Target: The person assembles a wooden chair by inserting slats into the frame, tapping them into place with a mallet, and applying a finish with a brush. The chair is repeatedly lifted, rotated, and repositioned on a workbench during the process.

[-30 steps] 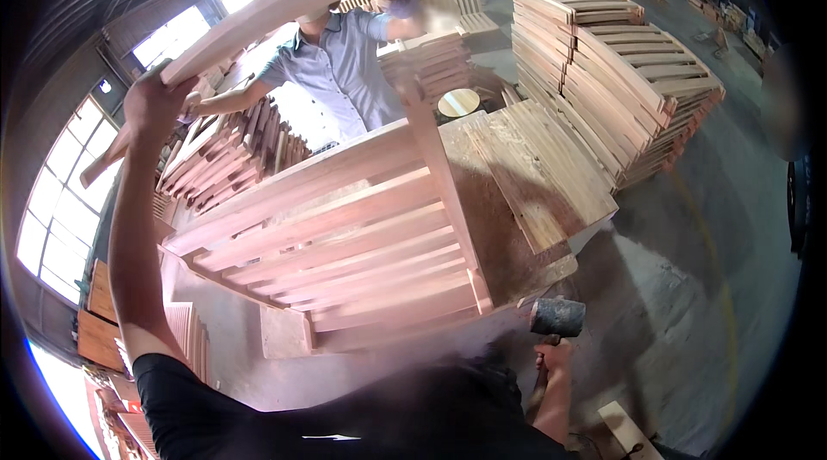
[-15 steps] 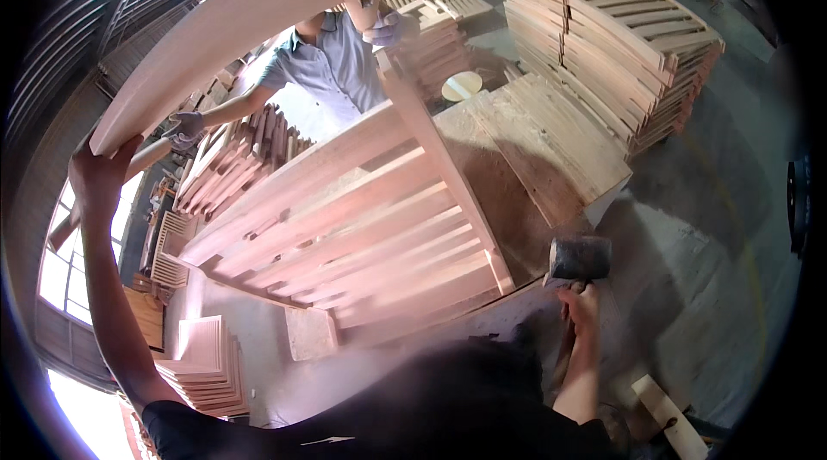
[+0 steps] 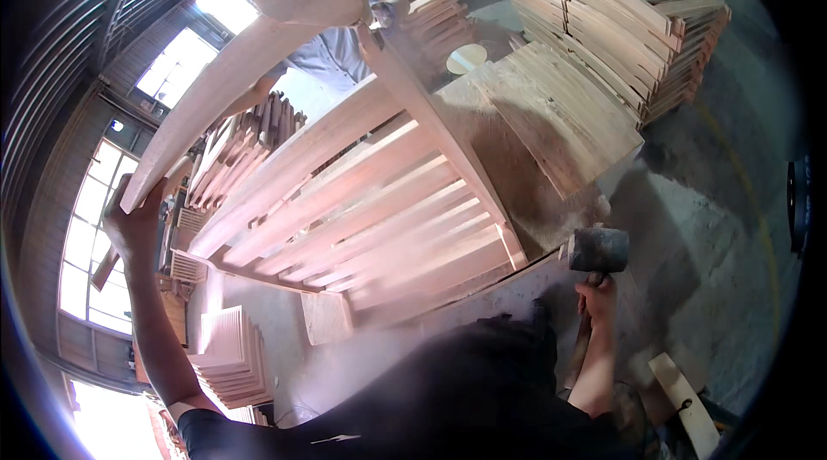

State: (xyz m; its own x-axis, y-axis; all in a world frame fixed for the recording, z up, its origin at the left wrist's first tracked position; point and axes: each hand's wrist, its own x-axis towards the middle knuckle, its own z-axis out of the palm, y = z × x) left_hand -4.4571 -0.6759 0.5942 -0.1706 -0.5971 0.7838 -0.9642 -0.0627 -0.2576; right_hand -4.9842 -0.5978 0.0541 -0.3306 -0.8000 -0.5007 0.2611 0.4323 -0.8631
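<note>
Left hand (image 3: 131, 223) grips rail (image 3: 233, 85) end; right hand (image 3: 597, 298) holds mallet (image 3: 597, 251).

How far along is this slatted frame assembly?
Done: the slats sit side by side in the frame on the bench, joined to a rail along its right edge. In hand: the left hand holds up the end of a long rail, not seated on the frame; the right hand grips a mallet, raised clear of the wood. Left, probably: seating that rail and knocking it home.
</note>
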